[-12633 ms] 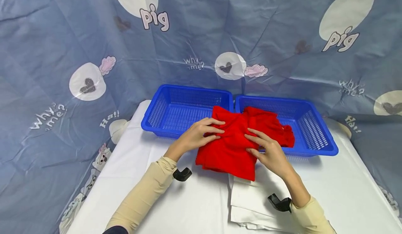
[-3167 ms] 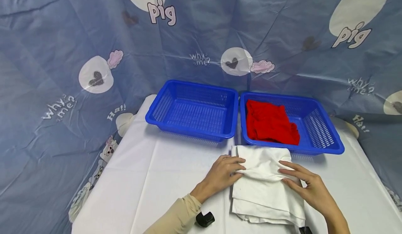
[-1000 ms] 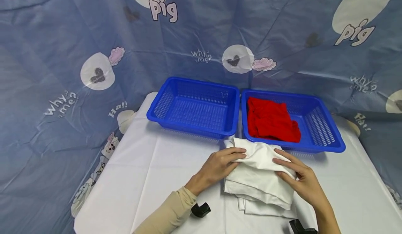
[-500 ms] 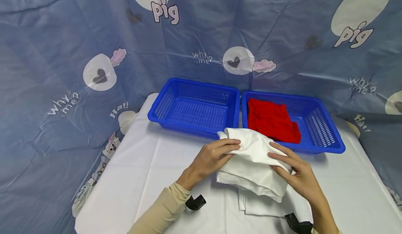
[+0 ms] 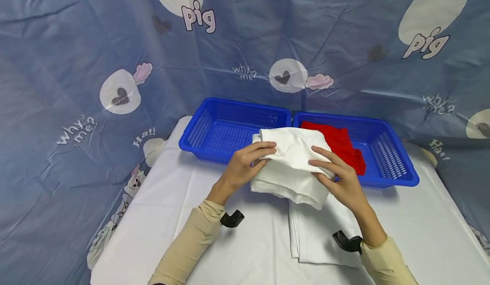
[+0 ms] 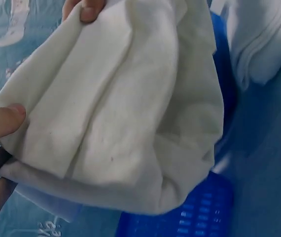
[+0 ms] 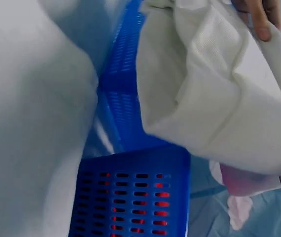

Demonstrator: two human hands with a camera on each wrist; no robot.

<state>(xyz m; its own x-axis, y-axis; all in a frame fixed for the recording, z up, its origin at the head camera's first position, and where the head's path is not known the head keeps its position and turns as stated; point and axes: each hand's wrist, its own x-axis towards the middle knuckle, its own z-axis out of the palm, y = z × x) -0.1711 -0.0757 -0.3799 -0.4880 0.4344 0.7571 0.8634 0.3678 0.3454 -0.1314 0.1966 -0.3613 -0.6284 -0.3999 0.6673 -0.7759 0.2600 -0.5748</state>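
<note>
A folded white cloth (image 5: pixel 292 176), several layers thick, is held up in front of the baskets between both hands. My left hand (image 5: pixel 243 166) grips its left edge, thumb on one side and fingers on the other. At the right edge, my right hand (image 5: pixel 342 180) grips the same bundle. In the left wrist view the layers of the white cloth (image 6: pixel 106 98) hang loosely below the fingers. The left blue basket (image 5: pixel 199 151) is partly covered by the bundle. Another folded white cloth (image 5: pixel 325 238) lies flat on the table beneath.
The right blue basket (image 5: pixel 388 151) stands beside the left one and holds folded red cloth (image 5: pixel 350 151), partly hidden by the white bundle. A blue printed curtain (image 5: pixel 214 55) rises behind the white-covered table (image 5: pixel 245 242). Black wrist mounts (image 5: pixel 231 219) project below both hands.
The red bundle held earlier now lies in the right basket. Both hands have since lifted the upper white cloth off the lower one and moved it forward and left toward the left basket.
</note>
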